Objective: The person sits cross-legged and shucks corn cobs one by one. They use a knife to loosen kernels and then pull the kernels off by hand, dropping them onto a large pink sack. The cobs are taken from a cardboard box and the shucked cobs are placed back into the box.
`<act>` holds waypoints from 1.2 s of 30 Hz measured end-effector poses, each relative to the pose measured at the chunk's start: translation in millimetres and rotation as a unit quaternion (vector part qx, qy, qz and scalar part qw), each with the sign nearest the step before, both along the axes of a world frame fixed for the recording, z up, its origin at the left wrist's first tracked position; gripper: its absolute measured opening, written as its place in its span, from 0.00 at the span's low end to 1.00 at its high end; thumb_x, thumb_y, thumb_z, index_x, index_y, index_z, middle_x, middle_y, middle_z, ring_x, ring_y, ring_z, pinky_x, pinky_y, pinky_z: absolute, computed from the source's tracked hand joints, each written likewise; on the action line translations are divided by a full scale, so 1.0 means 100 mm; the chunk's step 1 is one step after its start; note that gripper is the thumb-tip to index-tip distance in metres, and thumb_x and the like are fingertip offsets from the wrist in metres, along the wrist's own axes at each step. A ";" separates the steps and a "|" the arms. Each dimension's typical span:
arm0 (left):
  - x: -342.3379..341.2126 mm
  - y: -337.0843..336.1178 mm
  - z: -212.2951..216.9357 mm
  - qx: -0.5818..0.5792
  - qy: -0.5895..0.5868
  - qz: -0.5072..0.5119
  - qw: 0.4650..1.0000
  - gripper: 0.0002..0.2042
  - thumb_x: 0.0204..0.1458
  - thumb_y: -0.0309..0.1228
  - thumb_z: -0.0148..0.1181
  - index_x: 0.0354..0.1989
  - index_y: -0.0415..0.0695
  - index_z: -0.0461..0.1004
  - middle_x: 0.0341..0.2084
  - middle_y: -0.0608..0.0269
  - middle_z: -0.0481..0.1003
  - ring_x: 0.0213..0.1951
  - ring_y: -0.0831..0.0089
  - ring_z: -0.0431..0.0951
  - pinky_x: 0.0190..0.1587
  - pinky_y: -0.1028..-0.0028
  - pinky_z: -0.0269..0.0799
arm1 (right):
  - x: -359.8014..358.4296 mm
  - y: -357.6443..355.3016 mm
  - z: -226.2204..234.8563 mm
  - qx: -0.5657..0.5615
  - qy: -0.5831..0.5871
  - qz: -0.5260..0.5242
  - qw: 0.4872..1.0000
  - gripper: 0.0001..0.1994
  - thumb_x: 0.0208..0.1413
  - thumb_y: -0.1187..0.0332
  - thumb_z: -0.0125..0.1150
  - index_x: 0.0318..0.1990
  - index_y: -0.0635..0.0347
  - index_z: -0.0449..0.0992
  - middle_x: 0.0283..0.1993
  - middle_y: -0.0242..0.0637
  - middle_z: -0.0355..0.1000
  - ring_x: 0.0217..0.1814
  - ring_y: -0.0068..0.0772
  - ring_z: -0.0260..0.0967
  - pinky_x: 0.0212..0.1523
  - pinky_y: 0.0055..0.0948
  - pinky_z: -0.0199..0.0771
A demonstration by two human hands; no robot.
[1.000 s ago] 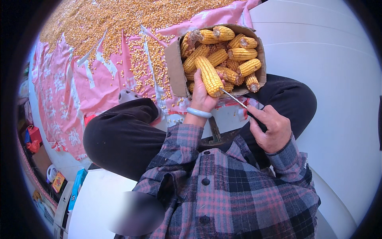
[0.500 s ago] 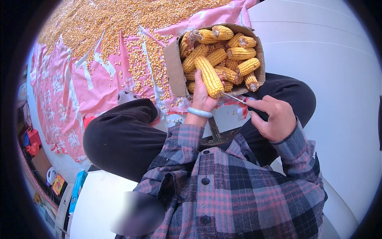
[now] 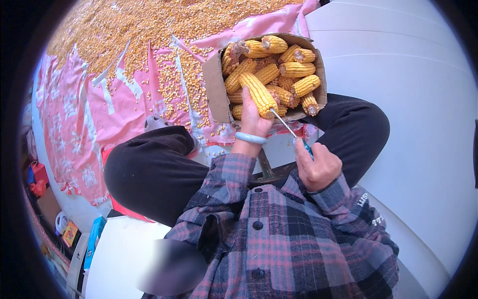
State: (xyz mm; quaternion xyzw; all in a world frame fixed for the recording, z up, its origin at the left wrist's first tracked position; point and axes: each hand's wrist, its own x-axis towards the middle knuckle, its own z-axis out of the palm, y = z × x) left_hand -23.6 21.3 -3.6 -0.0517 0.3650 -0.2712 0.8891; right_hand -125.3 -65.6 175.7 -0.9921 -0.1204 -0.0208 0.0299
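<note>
My left hand (image 3: 255,118) is wrapped round a yellow ear of corn (image 3: 258,93), held slanting over the near edge of a cardboard box (image 3: 215,88). A pale bangle (image 3: 251,138) circles that wrist. In my right hand (image 3: 318,165) is a screwdriver (image 3: 285,123) with a thin metal shaft and a blue-green handle, mostly covered by the fingers. Its tip meets the near end of the ear, close to the left thumb side. More husked ears (image 3: 297,69) lie piled in the box behind.
Loose corn kernels (image 3: 149,22) cover a pink printed sheet (image 3: 122,119) at the far left. My bent legs in black trousers (image 3: 149,172) flank the box's near side. A white surface (image 3: 398,99) lies to the right. Assorted bags and boxes (image 3: 69,233) stand at the lower left.
My right hand has moved left and nearer to my body, turning the screwdriver to a steeper slant against the ear's end. My left hand keeps its hold with the ear shifted slightly left.
</note>
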 end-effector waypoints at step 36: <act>0.06 0.03 -0.02 0.037 -0.021 -0.060 0.997 0.30 0.52 0.59 0.42 0.34 0.38 0.65 0.20 0.55 0.69 0.22 0.63 0.72 0.24 0.68 0.73 | 0.42 -0.23 0.24 0.221 0.044 -0.155 0.962 0.08 0.46 0.72 0.60 0.36 0.63 0.78 0.23 0.43 0.73 0.23 0.35 0.73 0.26 0.29 0.72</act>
